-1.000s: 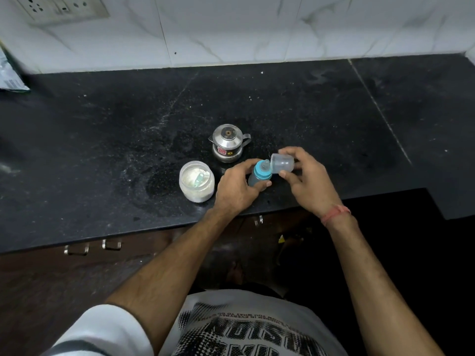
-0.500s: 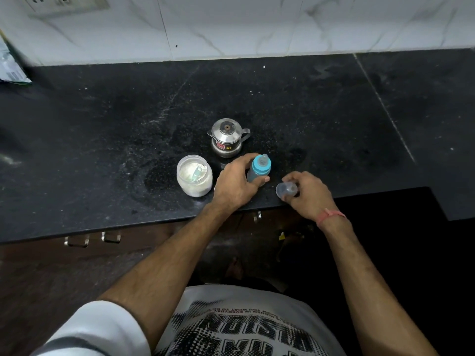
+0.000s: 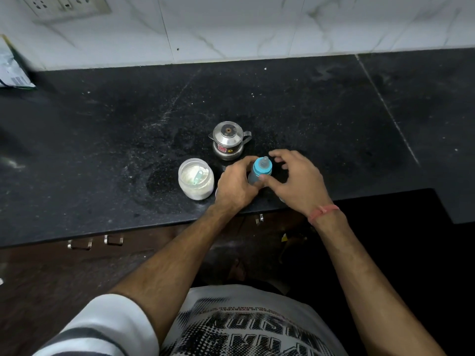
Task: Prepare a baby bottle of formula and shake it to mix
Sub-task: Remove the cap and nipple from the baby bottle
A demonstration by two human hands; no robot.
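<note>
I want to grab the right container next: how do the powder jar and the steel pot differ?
The powder jar is translucent plastic; the steel pot is shiny metal. The jar stands open with a scoop in white powder; the pot is lidded. The pot has a side handle, the jar none. Both stand upright on the black counter.

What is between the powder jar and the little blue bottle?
The left hand, which grips the baby bottle, fills the stretch next to the powder jar. The head view shows nothing else between them.
</note>
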